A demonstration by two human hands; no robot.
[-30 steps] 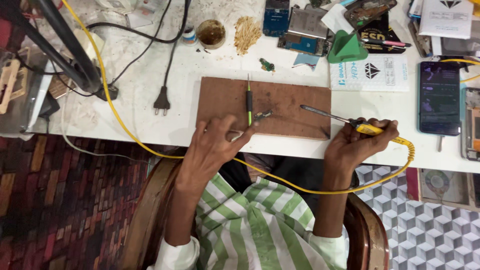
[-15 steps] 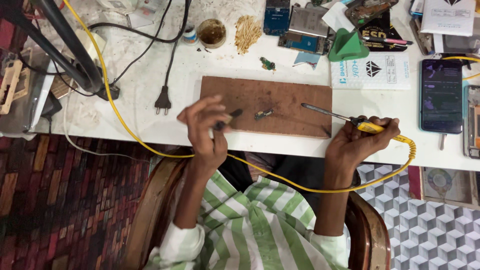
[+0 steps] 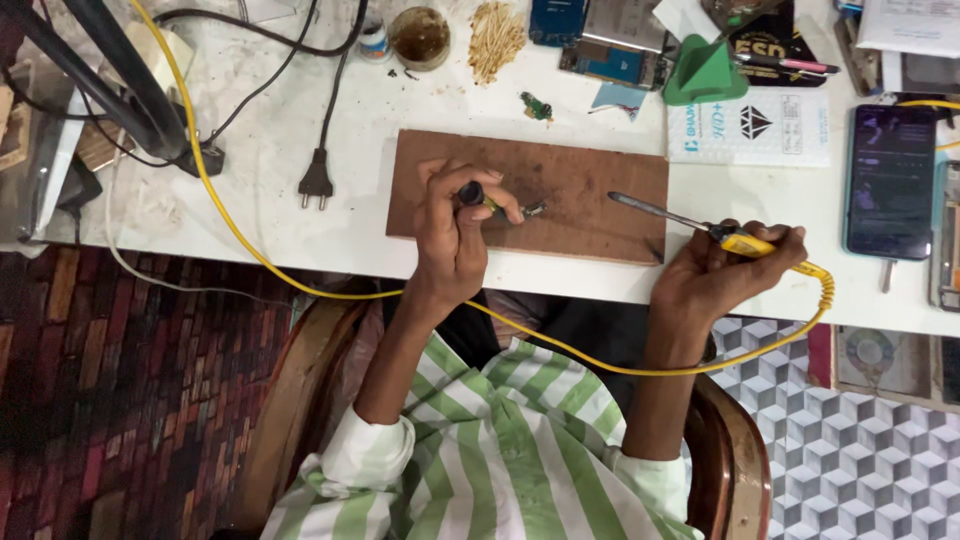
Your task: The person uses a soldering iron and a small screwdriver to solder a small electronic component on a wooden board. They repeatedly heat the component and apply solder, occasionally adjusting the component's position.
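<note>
The left hand (image 3: 452, 235) is pinching a slim screwdriver with a dark round cap and yellow-green shaft (image 3: 487, 201); its fingers (image 3: 497, 207) are closing narrowly around the upper shaft, just below the cap. The tool is looking light, stiff and thin — likely to roll or slip, so the hold near the cap seems the sensible place for turning it. Its tip is resting on a small dark metal part (image 3: 533, 210) just beyond the fingers, on a brown rectangular wooden board (image 3: 590, 190).

The right hand (image 3: 722, 275) is wrapping its fingers tightly around the yellow handle of a soldering iron with a long grey metal tip (image 3: 690, 226) — rigid, probably hot toward the tip, so only the handle is safe. A yellow cable (image 3: 230, 220) is trailing from it across the white worktop (image 3: 260, 160).
</note>
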